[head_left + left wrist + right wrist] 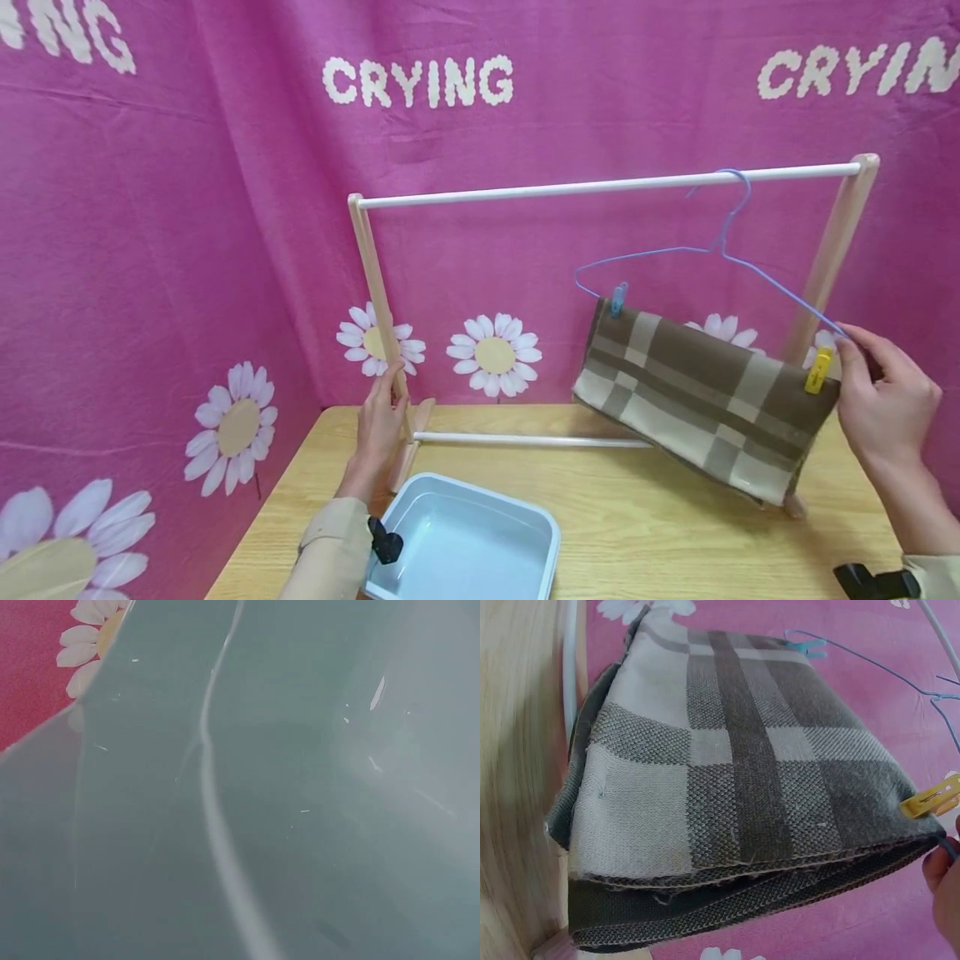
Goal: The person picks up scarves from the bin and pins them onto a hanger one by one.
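My right hand [888,396] pinches the right corner of a blue wire hanger [780,283], whose hook loops over the white top bar of a wooden rack [607,187]. From the hanger hangs a folded brown-and-cream checked cloth [697,392], sloping down to the right. A blue clothespin [618,298] clips its left corner and a yellow clothespin [819,370] its right, beside my fingers. In the right wrist view the cloth [705,750] shows its folded layers. My left hand [381,425] grips the rack's left post [372,283] low down, above its foot.
A pale blue plastic basin [551,550] stands on the wooden table [637,533] in front of the rack, under my left forearm. Its surface fills the left wrist view. The rack's lower white bar [525,439] runs near the tabletop. A pink curtain [450,150] with daisies hangs behind.
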Demonstrator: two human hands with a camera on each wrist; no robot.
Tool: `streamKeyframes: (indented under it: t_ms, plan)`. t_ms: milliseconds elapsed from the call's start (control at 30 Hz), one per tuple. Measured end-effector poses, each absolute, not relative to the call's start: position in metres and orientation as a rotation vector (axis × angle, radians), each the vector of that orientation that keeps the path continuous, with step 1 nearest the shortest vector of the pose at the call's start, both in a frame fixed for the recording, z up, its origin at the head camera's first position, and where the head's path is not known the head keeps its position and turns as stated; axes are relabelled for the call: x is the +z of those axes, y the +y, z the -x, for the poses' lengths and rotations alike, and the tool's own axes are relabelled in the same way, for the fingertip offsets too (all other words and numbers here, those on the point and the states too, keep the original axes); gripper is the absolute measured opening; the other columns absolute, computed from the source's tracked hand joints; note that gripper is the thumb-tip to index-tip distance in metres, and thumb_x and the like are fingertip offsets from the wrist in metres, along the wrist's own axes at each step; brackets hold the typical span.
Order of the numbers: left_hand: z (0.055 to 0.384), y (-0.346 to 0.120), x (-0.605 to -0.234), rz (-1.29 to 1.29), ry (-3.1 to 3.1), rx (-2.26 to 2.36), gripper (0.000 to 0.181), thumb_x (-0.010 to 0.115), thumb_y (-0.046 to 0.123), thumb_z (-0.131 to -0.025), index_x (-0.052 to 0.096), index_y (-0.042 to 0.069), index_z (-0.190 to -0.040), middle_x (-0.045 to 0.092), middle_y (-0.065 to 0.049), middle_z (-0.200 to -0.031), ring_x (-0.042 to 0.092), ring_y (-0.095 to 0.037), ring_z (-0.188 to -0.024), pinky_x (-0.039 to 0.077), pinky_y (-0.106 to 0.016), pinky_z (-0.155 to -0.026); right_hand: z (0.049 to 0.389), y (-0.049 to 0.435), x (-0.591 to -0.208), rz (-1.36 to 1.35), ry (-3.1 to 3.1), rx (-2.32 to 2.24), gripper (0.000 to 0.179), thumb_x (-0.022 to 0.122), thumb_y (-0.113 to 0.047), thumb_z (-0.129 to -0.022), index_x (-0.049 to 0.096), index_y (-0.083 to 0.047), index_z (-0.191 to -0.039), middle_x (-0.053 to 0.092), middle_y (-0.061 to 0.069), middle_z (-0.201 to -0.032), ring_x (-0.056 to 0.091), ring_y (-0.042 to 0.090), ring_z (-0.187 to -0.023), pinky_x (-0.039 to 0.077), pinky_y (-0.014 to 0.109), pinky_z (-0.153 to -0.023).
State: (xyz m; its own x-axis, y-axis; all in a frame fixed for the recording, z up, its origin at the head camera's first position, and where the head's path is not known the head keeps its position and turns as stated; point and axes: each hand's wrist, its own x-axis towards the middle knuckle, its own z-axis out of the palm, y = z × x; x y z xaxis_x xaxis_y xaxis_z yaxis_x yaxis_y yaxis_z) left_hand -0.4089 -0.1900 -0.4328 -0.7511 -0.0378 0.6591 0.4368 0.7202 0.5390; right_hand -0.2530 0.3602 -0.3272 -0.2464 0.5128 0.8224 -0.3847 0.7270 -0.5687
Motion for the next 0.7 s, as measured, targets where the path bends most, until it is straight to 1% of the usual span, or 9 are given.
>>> streamKeyframes:
  t_ms: [67,167,233,333,400,500,533,600,700]
  plan:
    - [0.408,-0.189,-0.433,0.293,-2.269,-0.937,0.065,0.069,-0.001,-0.09,0.047,0.029,-0.143,0.063,-0.016,-0.122,0.067,-0.034,-0.096,0.06,-0.048,-0.073,0.256,0.367,-0.331,0.113,-1.64,0.819,0.02,0.065,-0.009,-0.093,0.075,0.0,-0.108,0.049,-0.048,-0.081,0.039,-0.021,-0.066,0.029,0.005,-0.065]
    - [0.407,-0.189,-0.431,0.286,-2.294,-0.946,0.065,0.068,-0.001,-0.091,0.046,0.029,-0.144,0.062,-0.016,-0.124,0.067,-0.034,-0.1,0.06,-0.048,-0.075,0.26,0.375,-0.334,0.118,-1.674,0.78,0.023,0.064,-0.009,-0.092,0.075,-0.004,-0.111,0.044,-0.045,-0.082,0.037,-0.022,-0.068,0.028,0.005,-0.067]
    - [0.406,-0.19,-0.429,0.293,-2.314,-0.947,0.065,0.068,-0.001,-0.091,0.045,0.028,-0.145,0.062,-0.016,-0.121,0.066,-0.034,-0.098,0.06,-0.048,-0.075,0.261,0.378,-0.334,0.101,-1.688,0.745,0.027,0.064,-0.01,-0.091,0.073,-0.004,-0.115,0.04,-0.043,-0.086,0.035,-0.023,-0.077,0.025,0.007,-0.075]
    - [0.406,-0.193,-0.426,0.306,-2.34,-0.914,0.065,0.068,0.0,-0.091,0.044,0.026,-0.146,0.061,-0.016,-0.115,0.063,-0.034,-0.091,0.058,-0.047,-0.072,0.259,0.373,-0.331,0.057,-1.664,0.738,0.034,0.064,-0.008,-0.087,0.069,-0.002,-0.12,0.036,-0.037,-0.095,0.031,-0.017,-0.096,0.021,0.014,-0.088]
    - [0.406,-0.195,-0.425,0.315,-2.356,-0.87,0.068,0.07,0.002,-0.089,0.043,0.025,-0.146,0.059,-0.016,-0.112,0.061,-0.031,-0.084,0.055,-0.043,-0.066,0.256,0.368,-0.329,0.026,-1.636,0.746,0.038,0.062,-0.008,-0.086,0.067,0.0,-0.123,0.034,-0.034,-0.103,0.027,-0.012,-0.107,0.018,0.019,-0.096]
    - [0.404,-0.197,-0.421,0.321,-2.354,-0.803,0.069,0.074,0.006,-0.087,0.044,0.027,-0.146,0.055,-0.013,-0.108,0.056,-0.024,-0.074,0.048,-0.035,-0.056,0.251,0.36,-0.323,-0.005,-1.577,0.77,0.041,0.059,-0.008,-0.086,0.064,-0.001,-0.126,0.034,-0.03,-0.112,0.028,-0.006,-0.117,0.018,0.02,-0.102]
    - [0.403,-0.197,-0.42,0.326,-2.341,-0.789,0.068,0.075,0.008,-0.087,0.045,0.026,-0.145,0.053,-0.013,-0.105,0.054,-0.022,-0.071,0.044,-0.033,-0.054,0.249,0.357,-0.321,-0.022,-1.56,0.766,0.041,0.058,-0.009,-0.087,0.063,0.0,-0.126,0.035,-0.029,-0.114,0.029,-0.005,-0.119,0.018,0.021,-0.103]
    - [0.401,-0.196,-0.417,0.337,-2.3,-0.77,0.059,0.075,0.012,-0.087,0.052,0.025,-0.14,0.051,-0.01,-0.098,0.05,-0.019,-0.065,0.039,-0.029,-0.051,0.246,0.352,-0.317,-0.054,-1.519,0.76,0.04,0.058,-0.013,-0.088,0.063,0.002,-0.125,0.038,-0.027,-0.116,0.032,-0.003,-0.121,0.02,0.023,-0.105]
    - [0.398,-0.193,-0.411,0.377,-2.238,-0.752,0.042,0.075,0.017,-0.089,0.062,0.018,-0.129,0.05,-0.007,-0.089,0.047,-0.016,-0.06,0.035,-0.026,-0.049,0.243,0.343,-0.312,-0.107,-1.473,0.736,0.038,0.06,-0.016,-0.087,0.065,0.005,-0.118,0.046,-0.025,-0.118,0.038,-0.003,-0.119,0.023,0.024,-0.104]
